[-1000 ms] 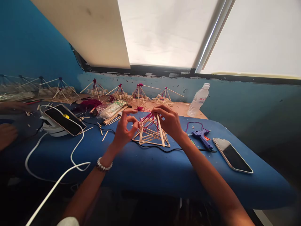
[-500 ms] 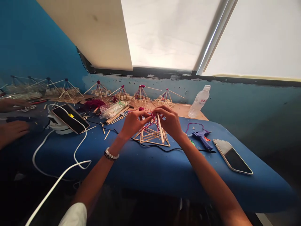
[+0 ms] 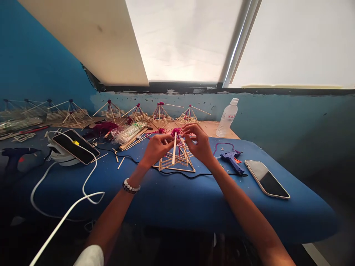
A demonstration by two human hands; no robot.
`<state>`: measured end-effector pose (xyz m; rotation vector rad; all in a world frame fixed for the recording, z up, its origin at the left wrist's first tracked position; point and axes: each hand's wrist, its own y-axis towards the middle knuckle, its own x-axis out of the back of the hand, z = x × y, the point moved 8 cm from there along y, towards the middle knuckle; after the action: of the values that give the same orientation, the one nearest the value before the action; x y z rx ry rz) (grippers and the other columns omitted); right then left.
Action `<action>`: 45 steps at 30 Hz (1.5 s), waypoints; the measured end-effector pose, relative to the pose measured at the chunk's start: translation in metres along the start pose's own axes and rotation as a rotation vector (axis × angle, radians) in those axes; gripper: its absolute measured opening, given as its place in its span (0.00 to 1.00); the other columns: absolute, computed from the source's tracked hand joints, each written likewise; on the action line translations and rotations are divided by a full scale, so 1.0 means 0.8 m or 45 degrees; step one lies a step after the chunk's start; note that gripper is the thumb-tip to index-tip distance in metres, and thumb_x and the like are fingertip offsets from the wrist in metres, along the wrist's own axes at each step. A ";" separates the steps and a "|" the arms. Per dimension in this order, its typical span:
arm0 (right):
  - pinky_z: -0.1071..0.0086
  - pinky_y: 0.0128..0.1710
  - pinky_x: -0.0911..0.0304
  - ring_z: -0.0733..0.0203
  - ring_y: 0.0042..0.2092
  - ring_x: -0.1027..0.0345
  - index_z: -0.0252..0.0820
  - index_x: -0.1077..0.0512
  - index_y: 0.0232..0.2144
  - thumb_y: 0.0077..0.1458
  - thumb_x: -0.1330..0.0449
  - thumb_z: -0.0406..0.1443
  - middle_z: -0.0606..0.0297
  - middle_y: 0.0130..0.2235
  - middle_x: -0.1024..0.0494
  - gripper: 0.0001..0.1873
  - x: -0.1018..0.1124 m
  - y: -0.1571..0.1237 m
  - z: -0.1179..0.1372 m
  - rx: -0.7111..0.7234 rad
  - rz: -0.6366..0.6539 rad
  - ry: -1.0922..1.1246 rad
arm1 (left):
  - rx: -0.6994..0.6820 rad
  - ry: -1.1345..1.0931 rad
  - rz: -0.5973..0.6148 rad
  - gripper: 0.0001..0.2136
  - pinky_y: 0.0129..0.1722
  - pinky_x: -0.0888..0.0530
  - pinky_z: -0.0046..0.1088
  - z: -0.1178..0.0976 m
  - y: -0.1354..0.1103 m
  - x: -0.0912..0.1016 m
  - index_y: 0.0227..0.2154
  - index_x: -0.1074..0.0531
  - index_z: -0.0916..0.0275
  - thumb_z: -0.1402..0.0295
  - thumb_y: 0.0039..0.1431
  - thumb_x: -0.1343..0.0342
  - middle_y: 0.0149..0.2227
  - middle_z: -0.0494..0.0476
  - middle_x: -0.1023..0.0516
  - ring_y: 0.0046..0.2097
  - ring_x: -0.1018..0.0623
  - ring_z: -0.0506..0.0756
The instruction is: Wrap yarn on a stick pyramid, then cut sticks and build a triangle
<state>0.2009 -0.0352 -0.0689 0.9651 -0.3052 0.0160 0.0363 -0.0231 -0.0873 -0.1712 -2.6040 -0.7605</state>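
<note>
On the blue tabletop before me stands a pyramid frame of thin wooden sticks (image 3: 181, 169), with layered square sticks inside and magenta yarn (image 3: 175, 131) wound at its peak. My left hand (image 3: 157, 150) is closed on the frame just below the peak, its fingertips partly behind the front stick. To the right of the peak, my right hand (image 3: 198, 142) has bent fingers at the yarn strands, which appear pinched in them; the exact grip is hard to see. A loose bundle of magenta yarn (image 3: 161, 130) lies behind my left hand.
Several similar stick pyramids (image 3: 161, 115) line the back. A water bottle (image 3: 227, 117), blue glue gun (image 3: 233, 161) and phone (image 3: 266, 179) are on the right. At left are another glue gun (image 3: 15, 157), a phone on a stand (image 3: 76, 146), a white cable (image 3: 85, 173) and bagged sticks (image 3: 130, 133).
My right hand has moved slightly off the peak, and the left has settled lower on the frame. The front stick now points nearly straight at me. Another person's hands have left view at left.
</note>
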 end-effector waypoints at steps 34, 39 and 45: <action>0.74 0.22 0.36 0.66 0.28 0.35 0.42 0.29 0.28 0.49 0.35 0.45 0.69 0.28 0.28 0.14 -0.031 -0.009 -0.046 -0.766 0.235 0.585 | -0.667 0.457 -0.258 0.06 0.46 0.21 0.32 -0.046 0.013 0.010 0.43 0.17 0.57 0.66 0.66 0.38 0.46 0.56 0.14 0.47 0.16 0.56; 0.73 0.23 0.43 0.67 0.25 0.38 0.42 0.29 0.29 0.53 0.37 0.45 0.70 0.25 0.30 0.13 -0.022 -0.005 -0.045 -0.691 0.240 0.497 | -0.712 0.443 -0.278 0.06 0.49 0.21 0.35 -0.050 0.009 0.012 0.42 0.17 0.56 0.68 0.66 0.37 0.45 0.55 0.14 0.47 0.16 0.56; 0.70 0.28 0.48 0.67 0.28 0.43 0.41 0.29 0.27 0.56 0.37 0.44 0.71 0.26 0.33 0.13 0.002 0.006 -0.040 -0.500 0.157 0.319 | -0.709 0.416 -0.298 0.06 0.48 0.20 0.35 -0.050 0.008 0.012 0.42 0.17 0.56 0.69 0.67 0.39 0.44 0.55 0.13 0.47 0.15 0.56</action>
<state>0.2097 -0.0070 -0.0816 0.5459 -0.1280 0.1827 0.0434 -0.0389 -0.0494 0.0949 -2.0728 -1.4530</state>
